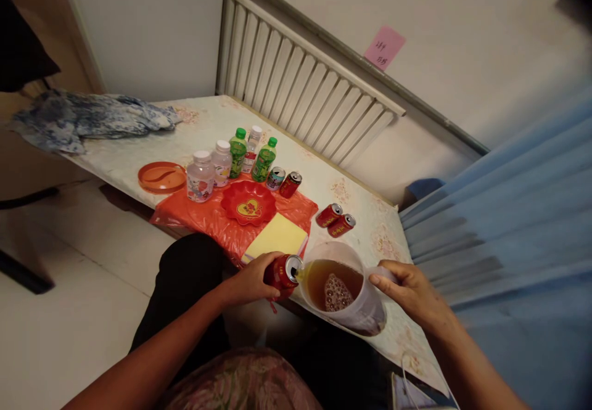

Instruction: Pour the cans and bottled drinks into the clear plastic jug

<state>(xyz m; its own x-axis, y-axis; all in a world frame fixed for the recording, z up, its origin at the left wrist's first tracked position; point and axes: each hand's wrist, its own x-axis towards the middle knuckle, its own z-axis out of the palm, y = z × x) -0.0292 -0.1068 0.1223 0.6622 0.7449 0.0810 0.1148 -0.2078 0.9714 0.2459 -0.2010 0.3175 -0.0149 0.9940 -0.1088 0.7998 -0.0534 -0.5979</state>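
Two hands (252,280) (413,288), can (281,274), pitcher (363,316) by table edge (396,353)

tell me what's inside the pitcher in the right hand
The pitcher holds brown liquid with a patch of foam, and a stream pours in from the red drink can. The liquid hides the bottom.

Likely home — radiator (296,83), blue curtain (504,231), floral tablecloth (370,213).
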